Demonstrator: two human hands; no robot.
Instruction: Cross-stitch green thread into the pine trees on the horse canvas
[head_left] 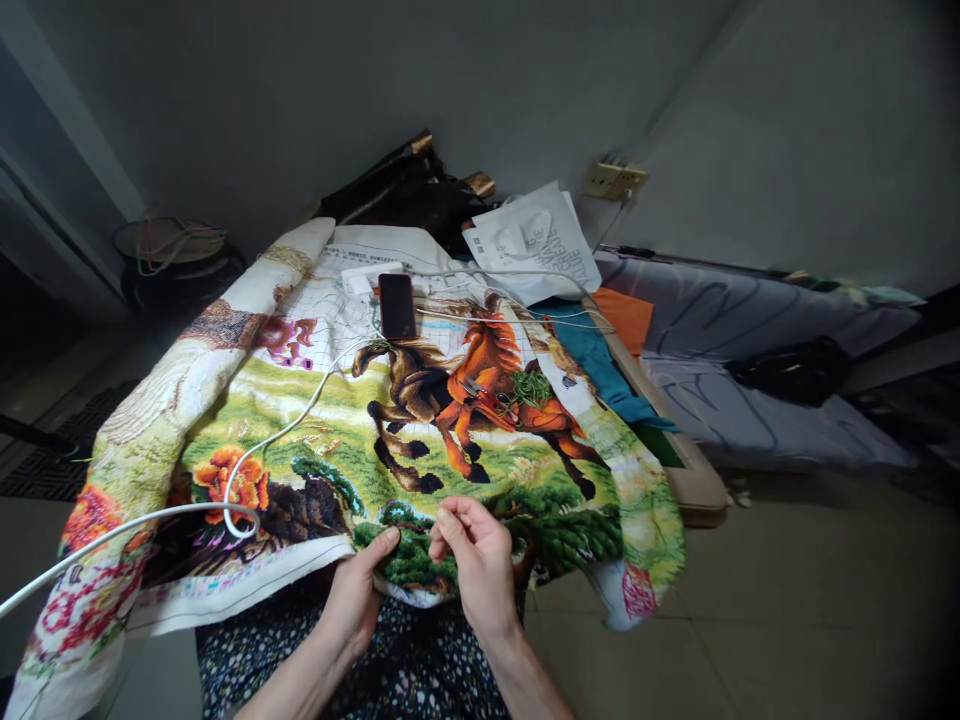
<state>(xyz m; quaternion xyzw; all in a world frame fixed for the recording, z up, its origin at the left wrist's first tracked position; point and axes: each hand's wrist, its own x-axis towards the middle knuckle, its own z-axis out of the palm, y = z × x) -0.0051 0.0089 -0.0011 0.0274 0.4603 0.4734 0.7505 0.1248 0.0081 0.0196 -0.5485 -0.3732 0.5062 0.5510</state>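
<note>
A large cross-stitch cloth [442, 460] with galloping horses, green trees and flowers drapes over the table and hangs towards my lap. My left hand [360, 585] grips its near edge, thumb on top and fingers hidden beneath. Just above the stitched green tree, my right hand [476, 555] is closed in a pinch, thumb against the forefinger. Whatever lies between those fingertips is too small to make out. On the orange horse rest a small pair of scissors [480, 390] and a tangle of green thread [531, 388].
A phone [397, 306] lies on the cloth near a white power strip [371, 280]. A white cable [300, 415] loops across the left side. Behind are a white bag [534, 245] and dark bags [405, 190]. Teal fabric [592, 355] lies at the right, beside a grey sofa [757, 330].
</note>
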